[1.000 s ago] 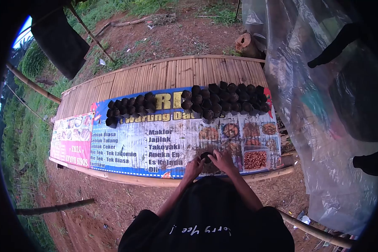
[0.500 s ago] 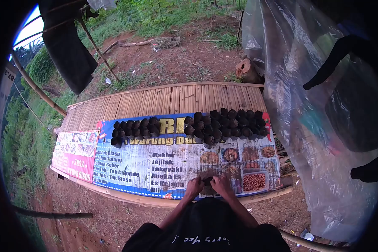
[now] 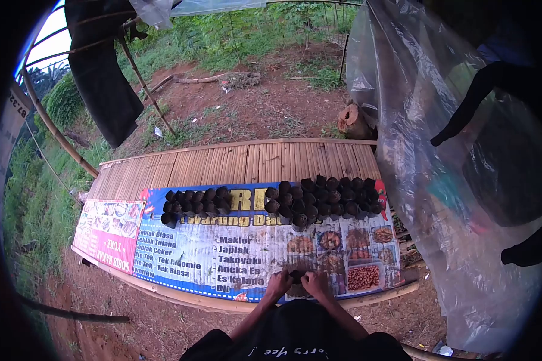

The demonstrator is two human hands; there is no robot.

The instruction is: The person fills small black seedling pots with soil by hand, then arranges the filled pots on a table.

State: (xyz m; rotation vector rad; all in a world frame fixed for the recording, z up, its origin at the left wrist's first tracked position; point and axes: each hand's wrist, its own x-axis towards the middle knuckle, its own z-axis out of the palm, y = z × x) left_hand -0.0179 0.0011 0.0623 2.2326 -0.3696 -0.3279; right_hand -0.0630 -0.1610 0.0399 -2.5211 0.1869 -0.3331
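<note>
At the near edge of the banner, my left hand (image 3: 279, 283) and my right hand (image 3: 315, 281) are closed on opposite sides of a small black plastic seedling bag (image 3: 295, 275). Its mouth faces up between my fingers; what is inside is too dark to make out. Dark soil (image 3: 296, 291) shows on the banner around and below the hands. Farther back, black seedling bags stand close together in two groups, a smaller left group (image 3: 197, 203) and a larger right group (image 3: 325, 198). Several of these appear filled with soil.
A printed banner (image 3: 238, 240) covers the front of a bamboo-slat table (image 3: 241, 163). Clear plastic sheeting (image 3: 403, 150) hangs at the right. Dark cloth (image 3: 102, 78) hangs from poles at the upper left. A cut log (image 3: 353, 122) lies behind the table's right end.
The camera view has tipped upward, so the table and bags sit lower in the picture. Both hands stay at the same bag, with only slight finger movement.
</note>
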